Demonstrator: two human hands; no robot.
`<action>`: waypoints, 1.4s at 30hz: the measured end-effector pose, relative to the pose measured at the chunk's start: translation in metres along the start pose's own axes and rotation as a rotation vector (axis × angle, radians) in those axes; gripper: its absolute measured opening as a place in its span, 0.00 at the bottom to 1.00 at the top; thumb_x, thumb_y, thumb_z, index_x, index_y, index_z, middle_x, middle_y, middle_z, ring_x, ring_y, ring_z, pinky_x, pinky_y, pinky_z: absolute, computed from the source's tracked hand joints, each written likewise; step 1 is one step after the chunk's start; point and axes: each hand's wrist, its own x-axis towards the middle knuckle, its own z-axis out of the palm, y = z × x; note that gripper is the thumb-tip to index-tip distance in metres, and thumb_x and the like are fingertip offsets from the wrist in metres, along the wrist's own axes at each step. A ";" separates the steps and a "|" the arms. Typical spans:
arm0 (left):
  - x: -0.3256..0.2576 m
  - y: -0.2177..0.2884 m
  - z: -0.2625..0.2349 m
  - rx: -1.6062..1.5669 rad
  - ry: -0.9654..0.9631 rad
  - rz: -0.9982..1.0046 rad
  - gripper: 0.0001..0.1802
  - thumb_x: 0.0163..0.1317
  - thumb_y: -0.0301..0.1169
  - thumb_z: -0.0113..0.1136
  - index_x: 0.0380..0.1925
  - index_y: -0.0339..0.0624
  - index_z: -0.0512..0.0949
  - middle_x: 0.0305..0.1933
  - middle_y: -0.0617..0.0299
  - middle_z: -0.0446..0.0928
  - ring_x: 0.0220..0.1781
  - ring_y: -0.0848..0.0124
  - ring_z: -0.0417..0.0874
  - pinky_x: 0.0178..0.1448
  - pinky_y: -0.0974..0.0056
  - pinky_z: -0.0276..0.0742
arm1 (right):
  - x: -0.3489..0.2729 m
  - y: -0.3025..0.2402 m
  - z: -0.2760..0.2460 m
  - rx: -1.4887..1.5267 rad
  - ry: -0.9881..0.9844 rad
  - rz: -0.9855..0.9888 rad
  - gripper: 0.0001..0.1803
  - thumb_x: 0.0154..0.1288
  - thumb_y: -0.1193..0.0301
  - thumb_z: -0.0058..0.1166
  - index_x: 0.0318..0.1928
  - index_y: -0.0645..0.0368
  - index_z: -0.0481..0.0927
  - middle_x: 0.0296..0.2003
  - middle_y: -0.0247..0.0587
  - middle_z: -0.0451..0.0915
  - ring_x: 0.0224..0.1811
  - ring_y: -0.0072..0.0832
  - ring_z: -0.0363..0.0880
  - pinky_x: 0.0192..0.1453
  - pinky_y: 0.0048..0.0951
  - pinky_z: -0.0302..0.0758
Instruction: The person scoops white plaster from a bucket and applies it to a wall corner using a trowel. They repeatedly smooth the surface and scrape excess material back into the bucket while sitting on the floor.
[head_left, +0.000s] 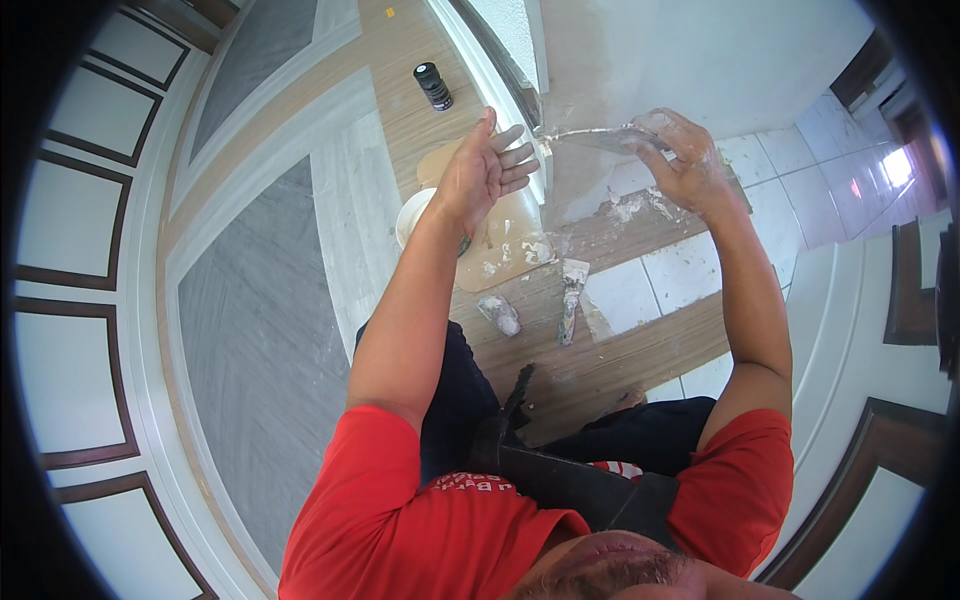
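My left hand (485, 168) is raised, palm turned and fingers stretched apart, holding nothing. It is close to the white edge of the wall corner. My right hand (688, 160) grips a thin grey plaster-smeared scraper blade (605, 137); the blade's far end reaches the corner edge, though contact is hard to judge. Below lies a tan board (515, 262) with white plaster smears. A white round container (412, 212) is partly hidden behind my left forearm. On the floor are a plaster-covered putty knife (572, 300) and a whitish smeared lump (499, 315).
A black bottle (434, 88) stands on the wood-look floor left of the wall. The pale wall (690, 60) rises ahead on the right. White tiles (685, 270) spotted with plaster crumbs lie beneath my right arm. White panelled doors (75, 230) line the far left.
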 end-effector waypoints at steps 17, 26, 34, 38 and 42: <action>-0.001 0.001 0.000 -0.016 -0.040 -0.007 0.58 0.74 0.72 0.32 0.78 0.21 0.49 0.78 0.29 0.59 0.81 0.42 0.61 0.85 0.48 0.54 | 0.011 0.002 -0.007 -0.054 -0.134 -0.067 0.09 0.66 0.78 0.63 0.46 0.60 0.84 0.41 0.46 0.85 0.41 0.44 0.84 0.45 0.39 0.82; -0.008 0.016 -0.004 0.029 0.036 0.011 0.55 0.75 0.71 0.28 0.78 0.27 0.55 0.75 0.32 0.66 0.78 0.45 0.68 0.81 0.49 0.61 | -0.004 -0.015 0.002 0.072 -0.423 0.286 0.16 0.73 0.63 0.60 0.54 0.59 0.84 0.49 0.53 0.85 0.51 0.53 0.83 0.57 0.45 0.80; -0.035 0.038 -0.033 0.130 0.142 0.150 0.57 0.74 0.71 0.33 0.78 0.24 0.51 0.73 0.29 0.66 0.74 0.43 0.71 0.82 0.46 0.57 | -0.035 -0.003 0.069 0.150 -0.688 0.303 0.20 0.78 0.59 0.51 0.64 0.52 0.79 0.54 0.56 0.83 0.56 0.56 0.80 0.64 0.48 0.76; -0.035 0.036 -0.039 0.214 0.308 0.247 0.42 0.74 0.59 0.54 0.68 0.28 0.72 0.59 0.41 0.81 0.57 0.61 0.84 0.66 0.58 0.76 | -0.044 0.004 0.091 0.100 -0.670 0.172 0.21 0.77 0.59 0.52 0.64 0.50 0.79 0.53 0.55 0.84 0.56 0.55 0.81 0.63 0.49 0.77; -0.046 0.022 -0.007 0.543 0.446 0.486 0.23 0.64 0.41 0.74 0.48 0.32 0.87 0.41 0.54 0.88 0.42 0.72 0.86 0.50 0.67 0.81 | -0.032 0.000 0.084 0.048 -0.740 0.234 0.20 0.75 0.59 0.56 0.61 0.52 0.83 0.52 0.52 0.85 0.51 0.51 0.84 0.59 0.48 0.79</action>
